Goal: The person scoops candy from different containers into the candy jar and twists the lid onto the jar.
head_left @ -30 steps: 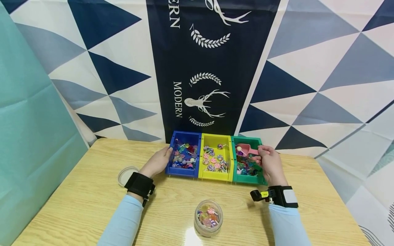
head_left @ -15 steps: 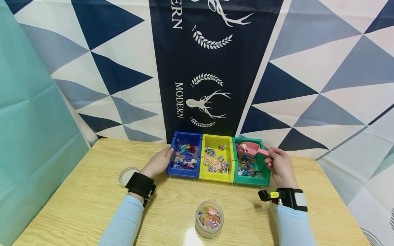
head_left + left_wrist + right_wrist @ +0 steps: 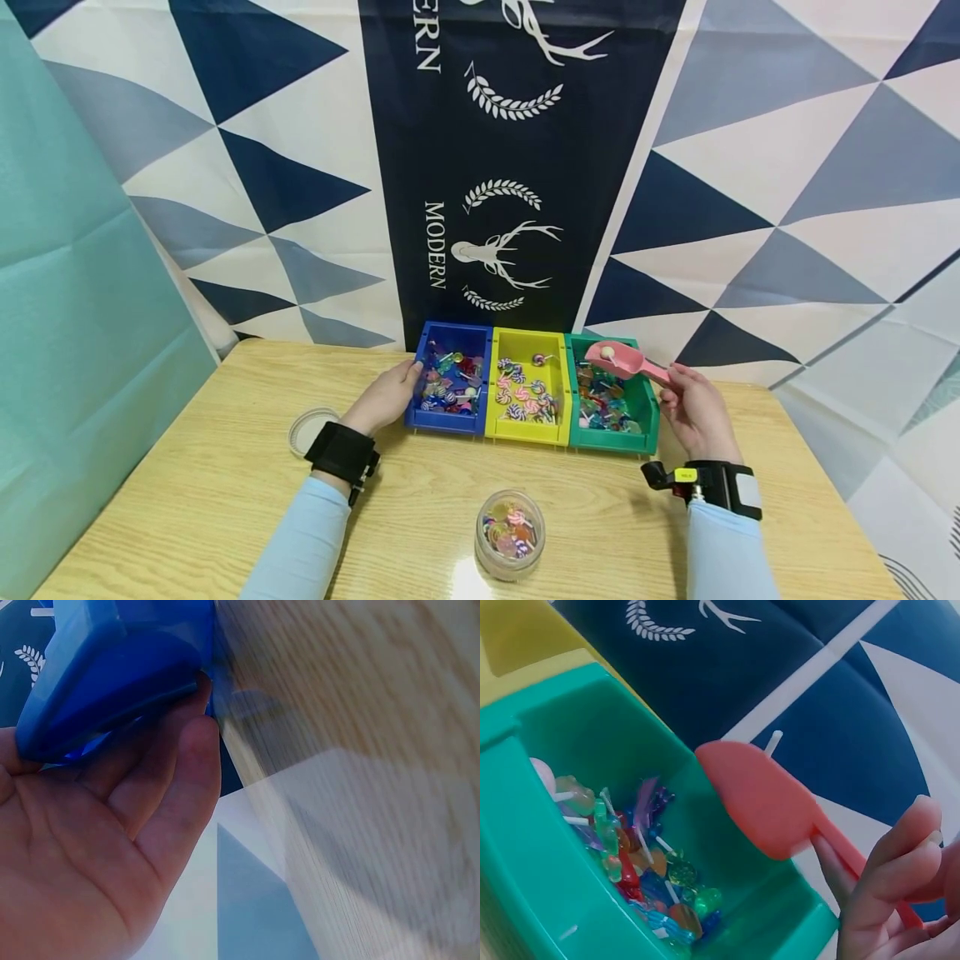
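Observation:
My right hand [image 3: 697,408] pinches the handle of a pink scoop [image 3: 617,359], which is above the back of the green bin [image 3: 611,439]. A pale round lollipop [image 3: 607,353] lies in the scoop; its white stick pokes past the scoop's edge in the right wrist view. Below, mixed colourful candies [image 3: 630,862] lie in the green bin. My left hand [image 3: 386,396] grips the outer side of the blue bin [image 3: 142,667], thumb at its rim and fingers against the wall. The blue bin holds assorted small candies [image 3: 450,387].
Between the other two bins sits a yellow bin [image 3: 525,432] with swirl lollipops [image 3: 522,393]. A clear jar [image 3: 510,567] of candies stands near the front of the wooden table [image 3: 225,467]. Its round lid-like ring [image 3: 303,429] lies beside my left wrist. Patterned cloth [image 3: 487,150] hangs behind the bins.
My right hand has drawn the scoop up and to the right, out of the green bin's candies, with the pale lollipop in it. My left hand stays on the blue bin.

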Demonstrator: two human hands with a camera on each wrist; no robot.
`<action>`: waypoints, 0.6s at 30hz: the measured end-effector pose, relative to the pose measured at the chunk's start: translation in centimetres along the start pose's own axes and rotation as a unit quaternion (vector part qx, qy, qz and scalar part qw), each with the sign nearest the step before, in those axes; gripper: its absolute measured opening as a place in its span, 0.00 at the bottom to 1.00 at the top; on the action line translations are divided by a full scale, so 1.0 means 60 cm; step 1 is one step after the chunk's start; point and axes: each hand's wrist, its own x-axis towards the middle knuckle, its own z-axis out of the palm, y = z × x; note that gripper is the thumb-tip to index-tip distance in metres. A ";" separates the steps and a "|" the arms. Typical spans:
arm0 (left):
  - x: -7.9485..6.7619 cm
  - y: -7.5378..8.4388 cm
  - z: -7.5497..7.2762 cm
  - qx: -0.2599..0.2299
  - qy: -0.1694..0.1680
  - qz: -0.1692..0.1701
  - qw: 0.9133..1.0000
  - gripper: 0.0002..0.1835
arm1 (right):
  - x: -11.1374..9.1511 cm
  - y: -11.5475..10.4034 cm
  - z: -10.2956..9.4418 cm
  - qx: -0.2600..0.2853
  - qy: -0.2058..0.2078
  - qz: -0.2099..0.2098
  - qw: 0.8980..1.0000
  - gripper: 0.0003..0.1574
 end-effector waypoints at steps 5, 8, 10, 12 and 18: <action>-0.001 0.000 0.000 -0.004 0.000 0.000 1.000 0.36 | -0.004 -0.006 0.001 0.000 -0.035 -0.017 0.999 0.17; -0.001 -0.001 0.000 -0.007 0.000 0.003 1.000 0.34 | -0.011 -0.011 0.008 -0.007 -0.068 -0.036 0.997 0.14; -0.001 -0.001 0.000 -0.007 -0.001 0.005 1.000 0.34 | -0.017 -0.016 0.016 -0.007 -0.096 -0.053 0.994 0.12; -0.001 -0.002 0.000 -0.005 -0.003 0.007 1.000 0.35 | -0.023 -0.020 0.025 -0.009 -0.126 -0.071 0.989 0.09; 0.001 -0.005 0.000 0.000 -0.002 0.009 1.000 0.35 | -0.043 -0.027 0.060 -0.043 -0.212 -0.101 0.971 0.09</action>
